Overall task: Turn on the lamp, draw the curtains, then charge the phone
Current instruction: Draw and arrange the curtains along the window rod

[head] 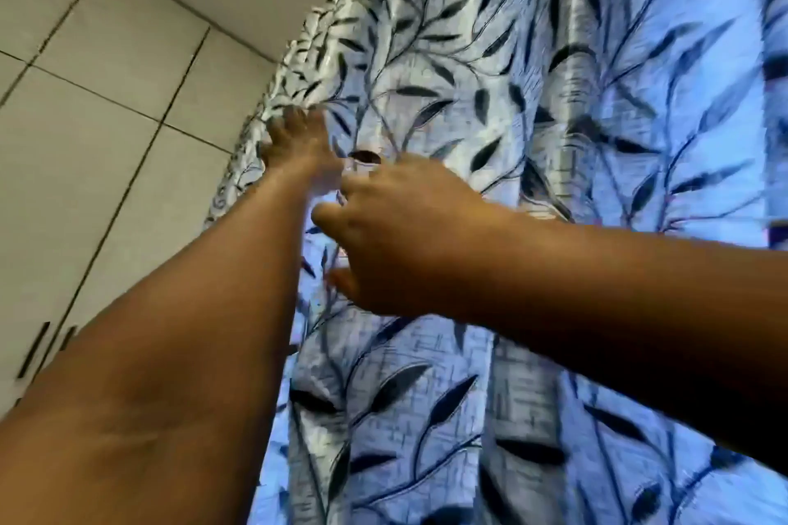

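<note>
The left hand [300, 136] is stretched up with its fingers curled into the outer edge of the leaf-patterned curtain [533, 132], a grip on the gathered fabric where it meets the wall; the right hand [396, 234] sits lower, its fingers bent against the cloth, though blur hides whether it pinches a fold or only presses it. The curtain already hangs across most of the view, daylight glowing through it, so the drawing step looks nearly done. The likely trouble is a thin grip slipping off the slick fabric, leaving a gap at the edge, or a hard downward tug straining the fixings above, which are out of sight. To the left the curtain's edge lies close to the white cabinet doors [106, 132], so little travel remains that way. Lamp and phone are not in view.
</note>
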`<state>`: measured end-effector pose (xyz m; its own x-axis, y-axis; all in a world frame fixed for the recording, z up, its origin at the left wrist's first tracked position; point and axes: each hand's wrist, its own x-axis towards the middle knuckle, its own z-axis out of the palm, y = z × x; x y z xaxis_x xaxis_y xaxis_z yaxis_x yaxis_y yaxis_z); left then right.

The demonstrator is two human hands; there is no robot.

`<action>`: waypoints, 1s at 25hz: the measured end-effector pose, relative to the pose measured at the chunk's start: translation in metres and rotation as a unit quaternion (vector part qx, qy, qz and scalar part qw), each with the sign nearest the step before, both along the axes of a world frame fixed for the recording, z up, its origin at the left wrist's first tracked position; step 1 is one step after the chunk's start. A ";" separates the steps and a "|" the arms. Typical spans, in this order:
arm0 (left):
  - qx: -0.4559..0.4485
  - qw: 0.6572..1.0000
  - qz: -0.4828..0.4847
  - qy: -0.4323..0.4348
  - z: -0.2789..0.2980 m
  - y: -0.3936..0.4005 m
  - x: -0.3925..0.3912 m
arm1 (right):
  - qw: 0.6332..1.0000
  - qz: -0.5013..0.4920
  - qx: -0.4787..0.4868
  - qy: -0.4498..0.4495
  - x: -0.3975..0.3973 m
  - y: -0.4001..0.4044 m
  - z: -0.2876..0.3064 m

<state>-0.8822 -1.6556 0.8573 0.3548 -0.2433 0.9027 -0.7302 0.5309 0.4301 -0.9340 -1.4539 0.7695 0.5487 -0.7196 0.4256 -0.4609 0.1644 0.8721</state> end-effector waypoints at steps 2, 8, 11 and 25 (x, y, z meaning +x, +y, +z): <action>0.049 0.998 -0.043 -0.012 -0.014 -0.012 0.010 | 0.998 -0.045 0.008 -0.043 -0.025 -0.006 -0.018; 0.163 0.892 -0.419 -0.042 -0.059 -0.046 -0.004 | 0.973 -0.222 -0.021 -0.065 -0.033 -0.063 -0.003; 0.300 0.847 -0.423 -0.116 -0.064 -0.062 -0.020 | 0.960 -0.258 -0.036 -0.102 -0.031 -0.086 -0.006; 0.193 0.723 -0.659 0.073 -0.072 -0.097 -0.017 | 0.957 0.011 -0.127 -0.260 -0.016 -0.178 0.027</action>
<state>-0.8989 -1.7528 0.7852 -0.3308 -0.6811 0.6533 0.3692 0.5437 0.7537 -0.9503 -1.6314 0.7965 0.2296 -0.5469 0.8051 -0.8271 0.3264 0.4576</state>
